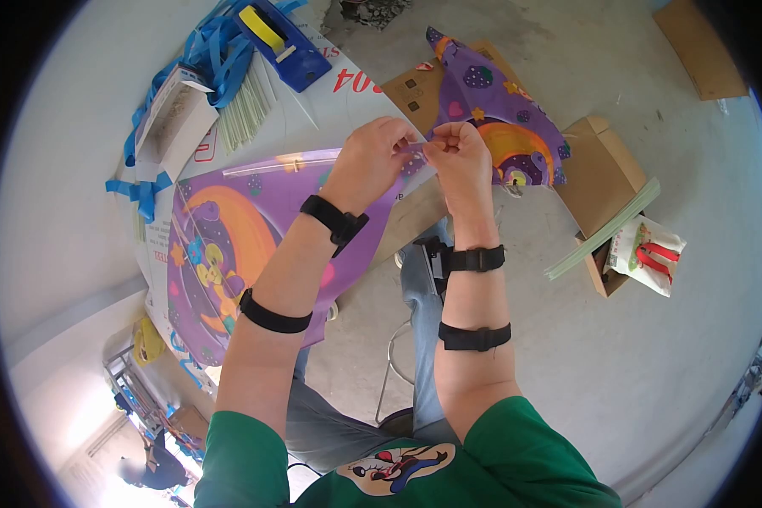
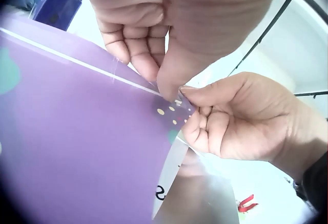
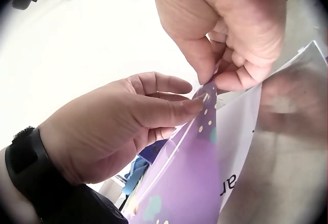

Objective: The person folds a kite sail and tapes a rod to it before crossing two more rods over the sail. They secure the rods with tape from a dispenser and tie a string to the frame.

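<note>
A thin purple kite sheet, printed with an orange moon and a small winged figure, lies over the white board. A slim white rod runs along its upper edge, with clear tape across it. Near the sheet's pointed corner, dotted with pale spots, my left hand pinches the edge and rod end between thumb and fingers. My right hand pinches the very tip of that corner, its fingertips close beside the left thumb. The wrist views show both hands meeting there; the fingers partly hide the tip.
A blue tape dispenser, pale thin strips, blue ribbon and a white open box stand on the board. To the right, another purple printed sheet lies over cardboard, near an open carton and a white bag.
</note>
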Available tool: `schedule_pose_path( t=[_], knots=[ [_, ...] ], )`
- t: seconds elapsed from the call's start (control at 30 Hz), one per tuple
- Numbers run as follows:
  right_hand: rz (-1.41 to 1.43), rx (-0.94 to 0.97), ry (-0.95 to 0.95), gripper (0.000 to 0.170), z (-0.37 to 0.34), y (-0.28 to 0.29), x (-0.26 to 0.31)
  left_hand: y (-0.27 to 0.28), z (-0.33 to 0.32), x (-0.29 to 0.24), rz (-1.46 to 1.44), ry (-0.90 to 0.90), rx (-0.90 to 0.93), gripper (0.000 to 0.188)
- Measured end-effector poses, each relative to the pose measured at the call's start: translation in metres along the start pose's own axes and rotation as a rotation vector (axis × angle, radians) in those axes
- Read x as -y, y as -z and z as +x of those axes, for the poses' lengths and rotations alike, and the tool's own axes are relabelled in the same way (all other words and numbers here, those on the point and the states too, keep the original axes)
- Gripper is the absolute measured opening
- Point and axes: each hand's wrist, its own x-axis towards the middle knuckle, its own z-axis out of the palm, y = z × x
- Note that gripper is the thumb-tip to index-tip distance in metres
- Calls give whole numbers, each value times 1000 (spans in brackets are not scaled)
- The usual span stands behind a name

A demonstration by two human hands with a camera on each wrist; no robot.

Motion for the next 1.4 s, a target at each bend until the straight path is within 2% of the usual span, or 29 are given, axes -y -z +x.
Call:
schedule_pose_path(
  t=[0.17, 0.3, 0.47, 0.6, 1.0, 1.4],
  knots=[
    [67, 21, -10, 21, -1, -1, 4, 0, 3, -1, -57, 15, -17, 20],
    [-43, 19, 23, 19, -2, -1, 4, 2, 4, -1, -29, 69, 50, 22],
    [-126, -8, 50, 18, -1, -1, 0, 4, 4, 0, -159, 154, 84, 20],
    [-188, -44, 71, 17, -2, -2, -1, 3, 2, 7, -174, 147, 103, 20],
    [-388, -76, 114, 15, -9, -5, 12, 12, -3, 9, -492, 122, 90, 16],
    [-494, -99, 174, 13, -13, -10, 13, 42, -5, 9, -731, 91, 84, 24]
  ],
)
